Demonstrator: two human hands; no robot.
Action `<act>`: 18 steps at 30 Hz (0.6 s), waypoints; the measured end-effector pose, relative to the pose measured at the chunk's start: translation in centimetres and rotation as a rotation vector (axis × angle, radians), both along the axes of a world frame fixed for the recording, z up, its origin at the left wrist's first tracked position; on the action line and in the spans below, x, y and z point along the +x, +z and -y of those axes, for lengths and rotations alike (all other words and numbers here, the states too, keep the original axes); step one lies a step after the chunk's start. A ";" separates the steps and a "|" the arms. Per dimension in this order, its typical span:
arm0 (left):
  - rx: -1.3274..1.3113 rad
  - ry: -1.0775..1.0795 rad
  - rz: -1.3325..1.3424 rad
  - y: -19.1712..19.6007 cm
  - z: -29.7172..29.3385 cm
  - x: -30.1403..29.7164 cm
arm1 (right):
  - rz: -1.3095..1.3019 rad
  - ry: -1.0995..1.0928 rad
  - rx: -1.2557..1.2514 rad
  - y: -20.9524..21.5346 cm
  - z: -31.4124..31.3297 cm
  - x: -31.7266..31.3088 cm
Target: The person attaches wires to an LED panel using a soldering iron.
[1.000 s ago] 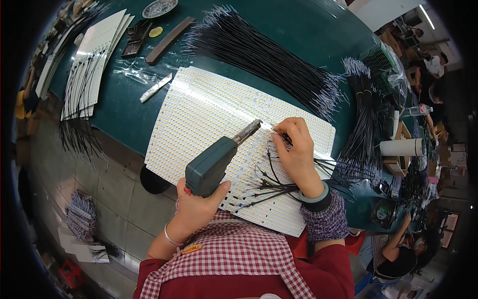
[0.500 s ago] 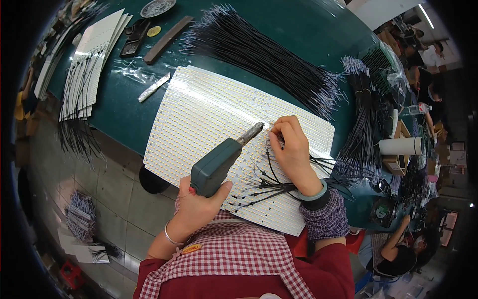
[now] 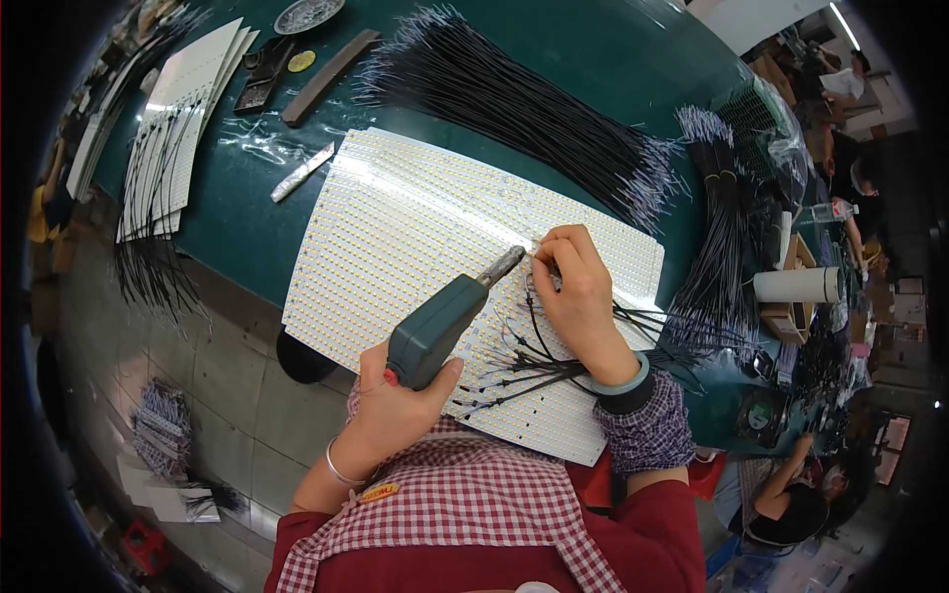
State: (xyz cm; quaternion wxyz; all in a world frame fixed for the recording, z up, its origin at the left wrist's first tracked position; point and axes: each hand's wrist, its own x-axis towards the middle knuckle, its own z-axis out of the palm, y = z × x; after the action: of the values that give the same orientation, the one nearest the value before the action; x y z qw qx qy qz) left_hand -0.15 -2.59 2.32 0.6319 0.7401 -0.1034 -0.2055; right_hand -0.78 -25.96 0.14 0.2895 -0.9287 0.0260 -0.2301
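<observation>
The person's left hand (image 3: pixel 400 403) grips a dark green, gun-shaped plastic soldering tool (image 3: pixel 435 331), its metal tip (image 3: pixel 501 267) angled over a flat white panel (image 3: pixel 395 237) dotted with rows of small yellowish squares, which lies on the green tabletop (image 3: pixel 262 225). The right hand (image 3: pixel 581 301) has its fingertips pinched narrow just beside that tip, though what sits between them cannot be told, and loose thin black wires (image 3: pixel 554 373) spread across the panel near its wrist.
</observation>
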 end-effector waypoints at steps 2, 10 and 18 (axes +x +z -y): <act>-0.010 0.012 0.001 0.0 0.1 -0.1 | 0.001 0.000 -0.004 0.0 0.0 0.0; -0.074 0.095 -0.167 1.0 -0.3 -0.2 | 0.009 0.000 0.004 -0.1 0.0 0.0; -0.074 0.093 -0.189 0.9 -0.7 -0.2 | -0.016 -0.015 0.009 0.1 -0.1 -0.1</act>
State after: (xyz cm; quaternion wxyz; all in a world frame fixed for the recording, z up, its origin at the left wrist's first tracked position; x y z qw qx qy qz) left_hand -0.33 -1.91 3.24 0.6744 0.6977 -0.0165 -0.2409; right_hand -0.89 -25.86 0.23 0.2916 -0.9290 0.0363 -0.2250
